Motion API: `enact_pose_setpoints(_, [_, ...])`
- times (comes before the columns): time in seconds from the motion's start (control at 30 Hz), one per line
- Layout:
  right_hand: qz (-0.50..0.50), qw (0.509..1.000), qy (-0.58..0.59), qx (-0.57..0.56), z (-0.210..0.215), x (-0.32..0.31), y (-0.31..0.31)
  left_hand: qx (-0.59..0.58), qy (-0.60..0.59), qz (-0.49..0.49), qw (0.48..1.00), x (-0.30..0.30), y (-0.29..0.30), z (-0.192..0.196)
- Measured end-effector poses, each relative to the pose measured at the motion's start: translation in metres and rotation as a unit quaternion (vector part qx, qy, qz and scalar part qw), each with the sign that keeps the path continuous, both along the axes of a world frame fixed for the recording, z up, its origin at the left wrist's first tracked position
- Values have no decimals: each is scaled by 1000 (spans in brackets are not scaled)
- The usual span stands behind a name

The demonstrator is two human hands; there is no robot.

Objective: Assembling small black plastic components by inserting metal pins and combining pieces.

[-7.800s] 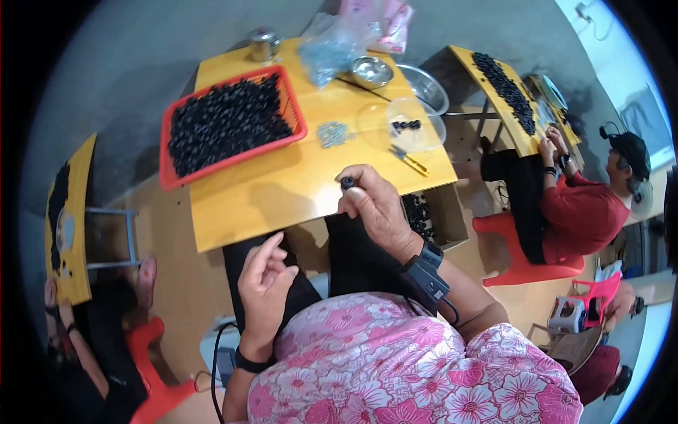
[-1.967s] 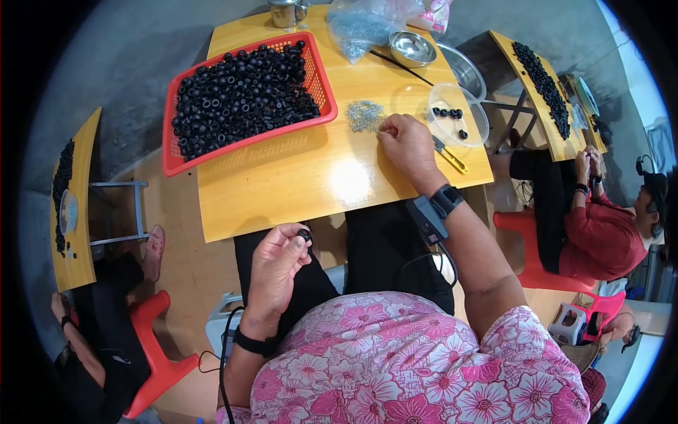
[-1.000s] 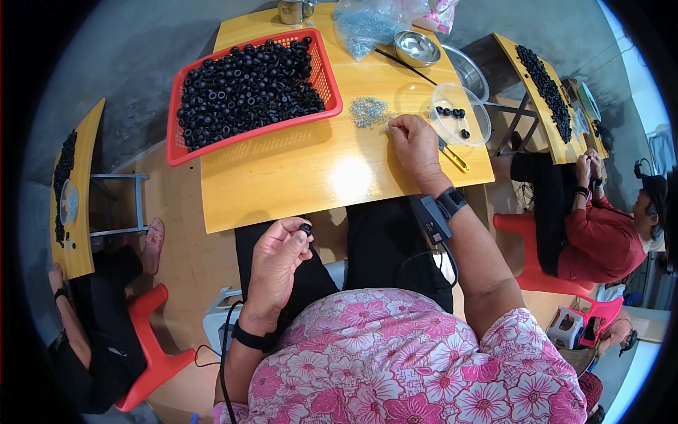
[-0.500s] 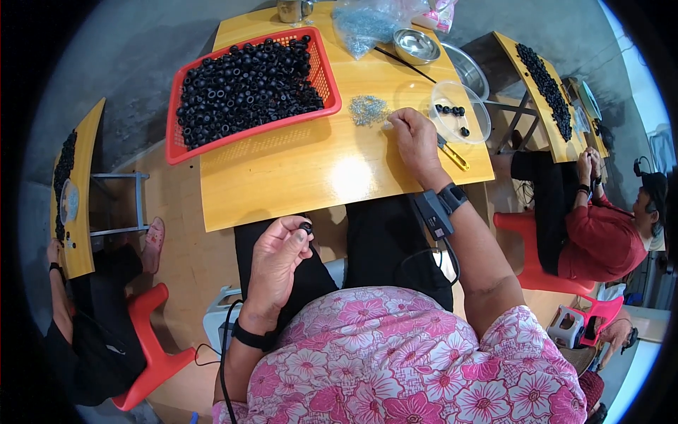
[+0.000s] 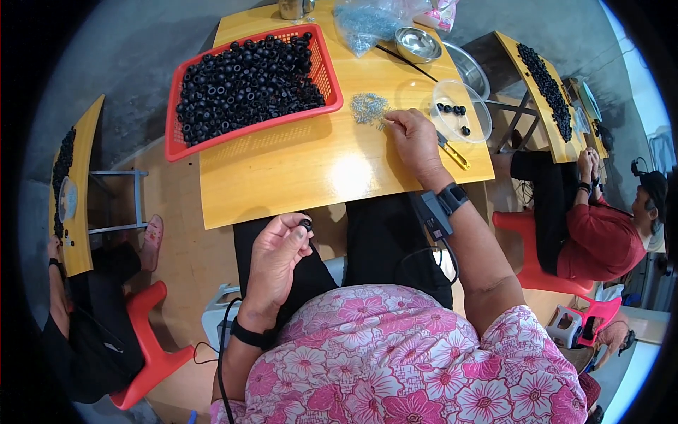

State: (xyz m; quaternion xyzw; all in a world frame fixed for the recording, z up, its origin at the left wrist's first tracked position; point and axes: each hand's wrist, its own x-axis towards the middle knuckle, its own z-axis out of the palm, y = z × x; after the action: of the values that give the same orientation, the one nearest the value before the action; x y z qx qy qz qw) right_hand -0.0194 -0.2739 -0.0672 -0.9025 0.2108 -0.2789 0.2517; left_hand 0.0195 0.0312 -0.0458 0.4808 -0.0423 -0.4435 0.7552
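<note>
Yellow wooden table (image 5: 282, 177) took up the upper middle of the frame. Just below its near edge, center-left, one black round piece (image 5: 305, 225) sat pinched between thumb and index finger of the left hand (image 5: 277, 251). Right hand (image 5: 415, 141), right of center, had its fingers drawn in narrow over the tabletop (couldn't tell if a bit was between the tips). Just left of those fingertips lay a pile of small silvery pieces (image 5: 369, 107). Close by on the right: a yellow-handled cutter (image 5: 455, 155) and a clear round dish (image 5: 452, 128) with several black pieces (image 5: 452, 109) in it. Upper left, a red basket (image 5: 254, 132) was heaped with more black pieces (image 5: 244, 88). Top of frame had a metal cup (image 5: 293, 8), a clear plastic bag (image 5: 367, 27), a metal bowl (image 5: 418, 45). Farther out, a person in red (image 5: 600, 237) sat at the right, and a person in black (image 5: 99, 339) at lower left.
</note>
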Motion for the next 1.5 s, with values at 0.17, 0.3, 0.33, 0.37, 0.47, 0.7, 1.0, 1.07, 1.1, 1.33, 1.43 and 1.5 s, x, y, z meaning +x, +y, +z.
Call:
enact_pose_setpoints(0.17, [7, 999, 34, -26, 3, 4, -2, -4, 2, -3, 1000, 1, 0, 0])
enact_pose_setpoints(0.3, [14, 997, 58, -40, 4, 5, -5, -1, 2, -3, 1000, 0, 0, 1])
enact_pose_setpoints(0.33, [14, 997, 58, -40, 4, 5, -5, 1, 3, -1, 1000, 0, 0, 1])
enact_pose_setpoints(0.37, [14, 997, 63, -41, 3, 5, -6, 1, 3, -1, 1000, 0, 0, 0])
enact_pose_setpoints(0.47, [12, 997, 70, -42, 2, 5, -7, 0, 4, -1, 1000, 1, 0, -2])
enact_pose_setpoints(0.7, [19, 995, 78, -64, 5, 10, -5, 5, -2, 4, 1000, 2, 2, 3])
enact_pose_setpoints(1.0, [0, 1000, -3, 1, 4, 4, -2, 5, -1, 0, 1000, 2, 1, 0])
enact_pose_setpoints(1.07, [5, 1000, -12, 1, 6, 2, -3, 4, -2, -1, 1000, 2, 1, 1])
enact_pose_setpoints(1.1, [10, 1000, -22, 2, 6, 1, -2, 1, 1, -4, 1000, 2, 1, 1])
enact_pose_setpoints(1.33, [121, 992, -40, 23, 59, -11, 77, -30, 27, -4, 999, 0, -3, 1])
enact_pose_setpoints(1.43, [192, 981, -35, 20, 69, -17, 107, -78, 55, 2, 995, 0, -5, -2])
enact_pose_setpoints(1.5, [245, 964, -102, 26, 68, -14, 121, -83, 58, 6, 995, 0, 0, -2])
